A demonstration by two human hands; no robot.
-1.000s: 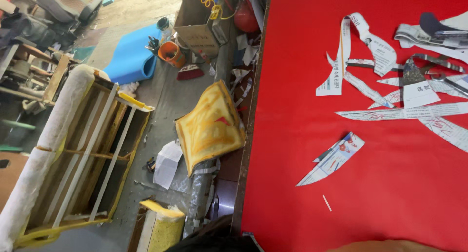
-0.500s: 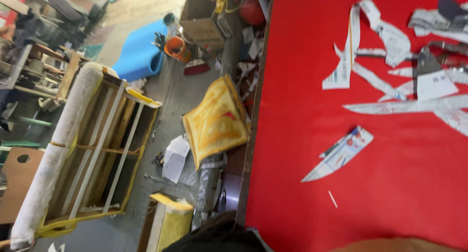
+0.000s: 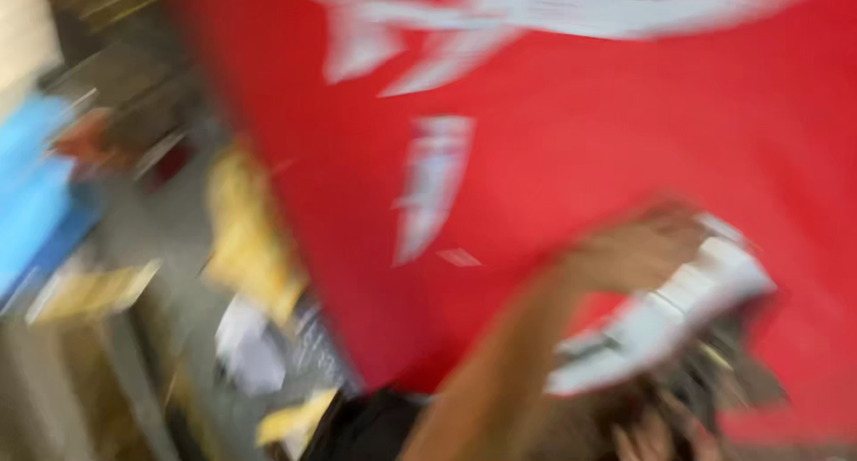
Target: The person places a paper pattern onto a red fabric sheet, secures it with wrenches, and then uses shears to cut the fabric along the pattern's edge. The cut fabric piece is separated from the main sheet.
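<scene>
Looking down through heavy blur, I see one hand (image 3: 638, 251) raised over the red table (image 3: 580, 184), its forearm running up from the bottom edge. It seems to be the left hand, though the smear makes that uncertain. Its fingers are wrapped round a white, paper-like bundle (image 3: 665, 323), which hangs just below the knuckles, above the table's near right part. Further out lies a slim paper scrap (image 3: 433, 184), and more white paper strips (image 3: 536, 19) sit along the far edge. A second hand (image 3: 656, 434) shows faintly at the bottom; I cannot tell its grip.
</scene>
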